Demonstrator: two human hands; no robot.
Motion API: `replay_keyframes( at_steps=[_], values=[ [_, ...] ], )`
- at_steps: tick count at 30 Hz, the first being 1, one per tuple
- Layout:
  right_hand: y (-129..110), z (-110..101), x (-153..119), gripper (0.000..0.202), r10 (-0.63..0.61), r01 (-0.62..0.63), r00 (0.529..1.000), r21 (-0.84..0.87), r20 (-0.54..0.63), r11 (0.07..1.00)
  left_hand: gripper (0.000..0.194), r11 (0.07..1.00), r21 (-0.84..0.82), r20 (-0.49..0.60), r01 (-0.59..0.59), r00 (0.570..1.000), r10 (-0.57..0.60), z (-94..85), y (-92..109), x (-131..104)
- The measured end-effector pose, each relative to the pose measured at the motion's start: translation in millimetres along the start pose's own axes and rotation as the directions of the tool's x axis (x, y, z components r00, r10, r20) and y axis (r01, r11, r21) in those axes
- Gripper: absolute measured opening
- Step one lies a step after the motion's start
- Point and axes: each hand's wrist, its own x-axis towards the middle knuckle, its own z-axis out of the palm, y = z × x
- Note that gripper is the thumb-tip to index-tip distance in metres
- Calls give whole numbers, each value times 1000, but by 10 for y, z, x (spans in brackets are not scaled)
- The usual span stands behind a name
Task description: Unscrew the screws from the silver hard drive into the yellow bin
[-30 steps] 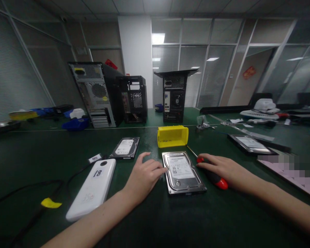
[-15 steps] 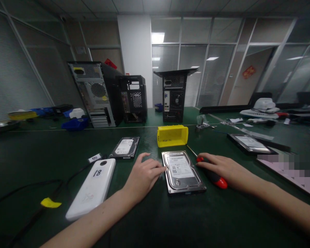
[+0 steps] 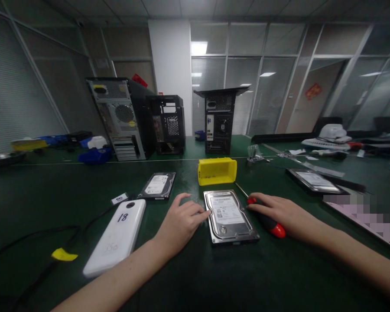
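A silver hard drive (image 3: 228, 216) with a white label lies flat in front of me on the green table. My left hand (image 3: 185, 219) rests at its left edge, fingers apart, a fingertip touching the drive's side. To the right, my right hand (image 3: 274, 210) lies over a screwdriver (image 3: 277, 229) with a red and black handle, its fingers curled on the grip. The screwdriver's thin shaft points away, toward a yellow bin (image 3: 217, 171) standing on its side behind the drive. Small dark bits, too small to name, lie inside the bin.
Another hard drive (image 3: 158, 185) and a white power bank marked 18 (image 3: 117, 236) lie left, beside a black cable. A third drive (image 3: 315, 180) sits at right. Several computer cases, including a tall tower (image 3: 123, 117), stand at the back. A clear bag (image 3: 255, 154) lies near them.
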Motion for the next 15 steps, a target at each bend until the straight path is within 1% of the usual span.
replay_keyframes(
  at_steps=[4,11,15],
  values=[
    [-15,-31,13,61,4,-4,1000,-10,25,1000,25,1000,5,-11,7,1000,-7,-2,15,0],
    [-38,-65,34,59,16,-16,999,1,33,1000,24,1000,6,-14,19,1000,-19,-11,21,-6],
    [-50,-74,30,56,17,-18,1000,17,25,1000,23,999,15,7,30,1000,-30,-25,31,-8]
  ],
)
